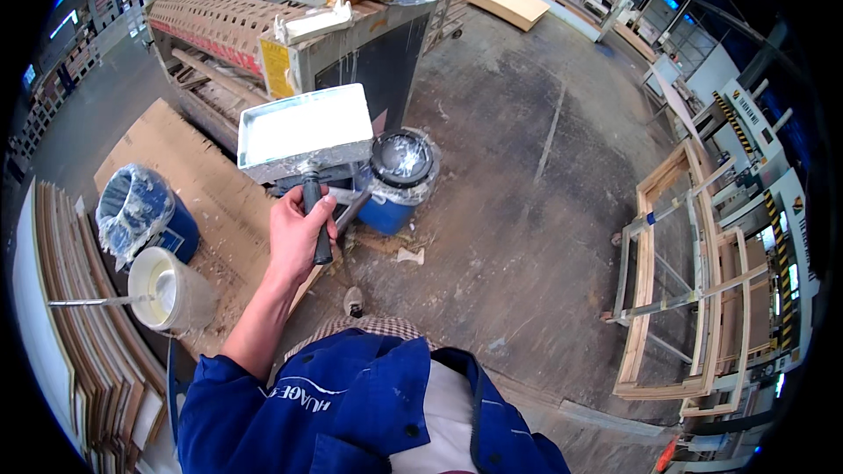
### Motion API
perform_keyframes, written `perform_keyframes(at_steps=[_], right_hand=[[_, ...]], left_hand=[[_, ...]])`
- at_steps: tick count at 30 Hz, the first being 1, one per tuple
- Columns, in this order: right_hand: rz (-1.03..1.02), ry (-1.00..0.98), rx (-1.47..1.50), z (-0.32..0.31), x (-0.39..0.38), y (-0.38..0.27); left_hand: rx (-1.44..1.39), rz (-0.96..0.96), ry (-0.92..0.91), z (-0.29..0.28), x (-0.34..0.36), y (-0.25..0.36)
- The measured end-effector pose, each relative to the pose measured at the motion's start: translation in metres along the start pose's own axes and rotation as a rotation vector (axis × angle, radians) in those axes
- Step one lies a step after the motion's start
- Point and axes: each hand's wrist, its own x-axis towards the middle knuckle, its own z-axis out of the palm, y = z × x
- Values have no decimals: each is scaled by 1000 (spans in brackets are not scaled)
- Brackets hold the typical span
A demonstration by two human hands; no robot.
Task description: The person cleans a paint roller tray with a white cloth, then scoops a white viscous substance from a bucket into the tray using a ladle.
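Note:
My left hand (301,233) is closed round the black grip of a shallow rectangular tray (307,129). The tray's inside is white, its grey outer wall is smeared, and it is held out in front of me. Just right of the tray stands a blue bucket (384,213) with a dark rim and whitish stuff on top, partly hidden by the tray. To the left are another blue bucket (180,226), draped with a smeared plastic liner, and a translucent white pail (198,298) with a stick across it. My right hand is not in view.
Ahead stands a large machine (369,57) with a dark side panel and a smeared top. A brown board (219,246) lies beneath the buckets. Stacked panels (88,298) line the left side. Wooden frames (645,298) stand at right. Farther off is a pale panel stack (507,4).

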Motion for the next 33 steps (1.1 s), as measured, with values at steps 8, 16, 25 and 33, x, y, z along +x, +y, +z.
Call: perform_keyframes(at_steps=[8, 16, 25, 33], right_hand=[[-230, -49, -747, 133, 12, -73], [-513, -275, -862, 176, 54, -171], [-350, -359, -892, 280, 131, -247], [-281, -401, -945, 310, 234, -253]], left_hand=[[-19, 27, 42, -8, 93, 10], [17, -12, 118, -16, 139, 15], [59, 37, 289, 24, 156, 33], [161, 150, 460, 91, 149, 60]])
